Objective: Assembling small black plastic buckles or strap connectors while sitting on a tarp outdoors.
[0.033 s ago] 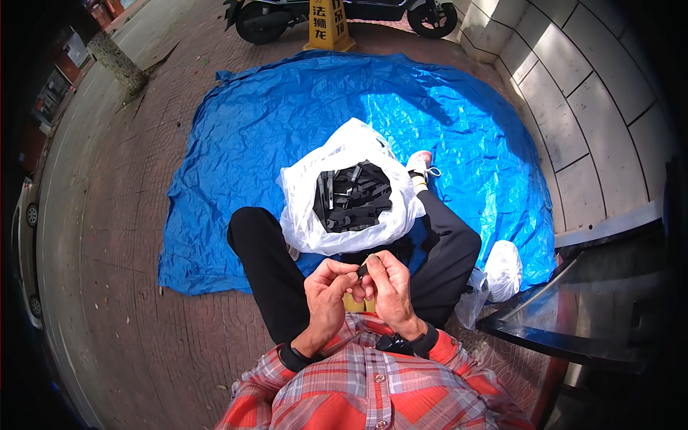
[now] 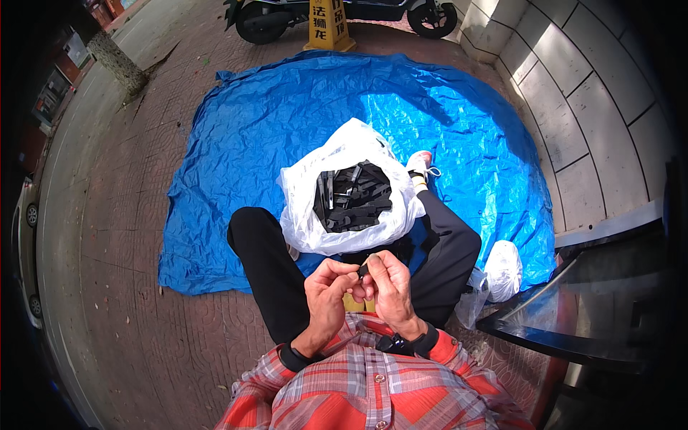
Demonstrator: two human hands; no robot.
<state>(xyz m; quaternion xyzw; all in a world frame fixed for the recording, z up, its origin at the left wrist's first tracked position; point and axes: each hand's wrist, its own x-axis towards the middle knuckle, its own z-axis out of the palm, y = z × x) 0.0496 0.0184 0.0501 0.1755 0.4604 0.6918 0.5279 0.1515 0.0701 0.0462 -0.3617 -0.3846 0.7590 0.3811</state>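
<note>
In front of my body, my left hand (image 2: 329, 295) and my right hand (image 2: 389, 290) meet fingertip to fingertip. Between them they pinch a small black piece (image 2: 363, 271), mostly covered by the fingers, so its exact kind cannot be made out. Just beyond the hands, between my legs, stands an open white plastic bag (image 2: 301, 228). Many black plastic parts (image 2: 352, 197) fill it, long and narrow in shape, some with shiny edges. Under my hands a bit of something yellow (image 2: 358, 302) shows, largely hidden.
A crumpled blue tarp (image 2: 236, 136) lies over the brick paving. Right of my leg sits a tied white bag (image 2: 504, 272), close to a dark glossy panel (image 2: 566, 315). Farther off are a yellow floor sign (image 2: 328, 29), a parked scooter (image 2: 373, 10) and a tiled wall (image 2: 573, 107).
</note>
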